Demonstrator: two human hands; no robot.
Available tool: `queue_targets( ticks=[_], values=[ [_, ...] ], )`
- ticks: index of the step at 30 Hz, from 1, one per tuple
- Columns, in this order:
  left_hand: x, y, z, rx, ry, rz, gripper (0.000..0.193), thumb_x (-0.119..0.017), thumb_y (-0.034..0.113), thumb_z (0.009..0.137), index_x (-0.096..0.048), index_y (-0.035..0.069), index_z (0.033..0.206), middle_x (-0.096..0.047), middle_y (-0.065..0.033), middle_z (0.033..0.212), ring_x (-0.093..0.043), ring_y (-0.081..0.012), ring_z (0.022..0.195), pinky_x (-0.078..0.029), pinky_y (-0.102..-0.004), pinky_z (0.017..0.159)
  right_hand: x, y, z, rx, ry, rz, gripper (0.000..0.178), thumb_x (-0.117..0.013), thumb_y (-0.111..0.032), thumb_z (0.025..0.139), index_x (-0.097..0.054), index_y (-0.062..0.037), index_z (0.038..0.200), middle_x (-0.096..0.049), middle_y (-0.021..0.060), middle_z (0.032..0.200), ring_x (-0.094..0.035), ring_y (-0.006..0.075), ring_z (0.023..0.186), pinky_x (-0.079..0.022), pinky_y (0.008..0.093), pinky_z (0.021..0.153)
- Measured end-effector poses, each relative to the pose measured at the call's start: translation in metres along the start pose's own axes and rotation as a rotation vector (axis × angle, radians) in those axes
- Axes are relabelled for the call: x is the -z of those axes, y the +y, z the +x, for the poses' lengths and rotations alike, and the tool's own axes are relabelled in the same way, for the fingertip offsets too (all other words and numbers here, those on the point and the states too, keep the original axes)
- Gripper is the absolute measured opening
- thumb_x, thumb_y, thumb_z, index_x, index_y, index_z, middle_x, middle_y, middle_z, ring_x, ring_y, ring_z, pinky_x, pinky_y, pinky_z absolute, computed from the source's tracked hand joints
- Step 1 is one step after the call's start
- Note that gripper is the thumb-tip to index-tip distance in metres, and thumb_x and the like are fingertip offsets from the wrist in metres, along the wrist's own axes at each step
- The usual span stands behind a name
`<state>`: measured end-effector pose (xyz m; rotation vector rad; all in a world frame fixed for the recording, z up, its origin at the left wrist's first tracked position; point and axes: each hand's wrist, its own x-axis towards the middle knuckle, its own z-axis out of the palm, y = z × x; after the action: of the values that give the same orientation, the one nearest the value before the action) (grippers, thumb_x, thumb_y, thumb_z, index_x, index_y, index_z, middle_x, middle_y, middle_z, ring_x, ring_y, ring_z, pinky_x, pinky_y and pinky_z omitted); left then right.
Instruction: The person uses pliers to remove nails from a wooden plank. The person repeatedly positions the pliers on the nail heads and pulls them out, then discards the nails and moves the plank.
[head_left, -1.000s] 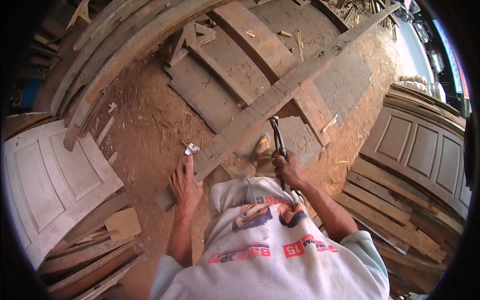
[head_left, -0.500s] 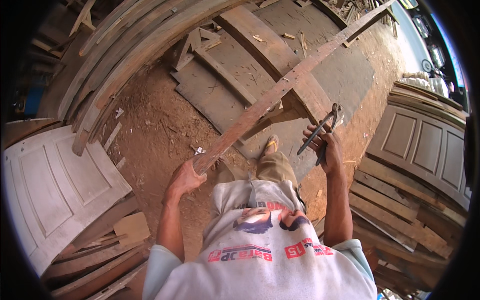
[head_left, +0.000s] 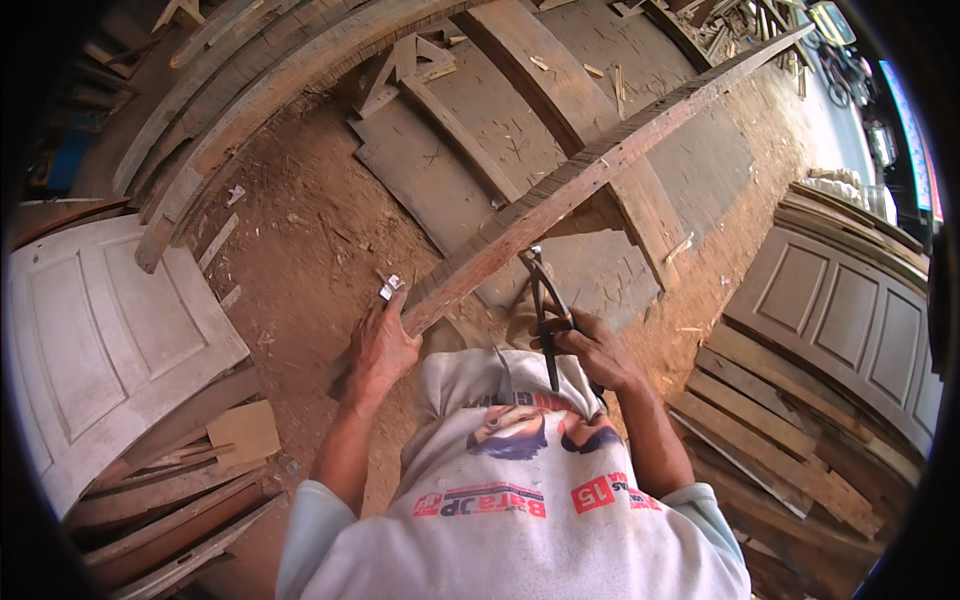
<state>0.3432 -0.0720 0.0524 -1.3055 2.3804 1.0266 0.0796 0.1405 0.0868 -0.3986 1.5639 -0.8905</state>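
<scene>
A long reddish-brown wooden beam slants from my lap up to the far right, showing two of its faces. My left hand grips its near end, fingers partly hidden behind the wood. Dark metal pincers are held in my right hand, fingers around the handles. The pincers' head points away from me and sits just by the beam's right lower edge; I cannot tell whether it touches. The beam crosses above a wide plank lying beyond my knees.
Long boards are stacked at the far left. A pale panelled door leans on the left, another door lies right over piled planks. A flat dark sheet with wood scraps covers part of the dirt floor.
My right hand has swung left and inward with the pincers, bringing them beside the beam. The beam has been turned about its length, so another face shows; my left hand stays at its end.
</scene>
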Motion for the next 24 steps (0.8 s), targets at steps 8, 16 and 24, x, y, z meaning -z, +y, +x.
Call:
queue_targets(
  ticks=[8,16,24],
  values=[
    [-0.035,0.001,-0.018,-0.050,0.148,0.146,0.094,-0.087,0.010,0.078,-0.036,0.011,0.157,-0.055,-0.0279,0.131,-0.055,-0.0460,0.126,-0.040,-0.0583,0.111,0.011,-0.008,-0.008,-0.096,-0.077,-0.176,0.050,-0.051,-0.014,0.098,-0.054,0.0049,0.144,-0.071,0.0129,0.117,-0.068,0.0225,0.107,-0.053,0.0353,0.099],
    [-0.042,0.000,-0.018,-0.027,0.172,0.126,0.099,-0.089,0.010,0.076,-0.034,0.013,0.158,-0.054,-0.0275,0.133,-0.054,-0.0459,0.127,-0.040,-0.0607,0.111,0.023,-0.015,-0.004,-0.211,-0.202,0.234,0.060,-0.046,-0.007,0.098,-0.038,0.0078,0.155,-0.066,0.0284,0.131,-0.069,0.0360,0.118,-0.055,0.0439,0.105],
    [-0.047,0.001,-0.021,-0.023,0.209,0.197,0.101,-0.089,0.011,0.076,-0.033,0.014,0.159,-0.053,-0.0270,0.135,-0.055,-0.0454,0.126,-0.041,-0.0592,0.106,0.034,-0.016,0.008,-0.236,-0.345,0.459,0.045,-0.048,-0.010,0.100,-0.046,0.0084,0.141,-0.066,0.0241,0.123,-0.072,0.0330,0.104,-0.060,0.0448,0.093]
  ],
)
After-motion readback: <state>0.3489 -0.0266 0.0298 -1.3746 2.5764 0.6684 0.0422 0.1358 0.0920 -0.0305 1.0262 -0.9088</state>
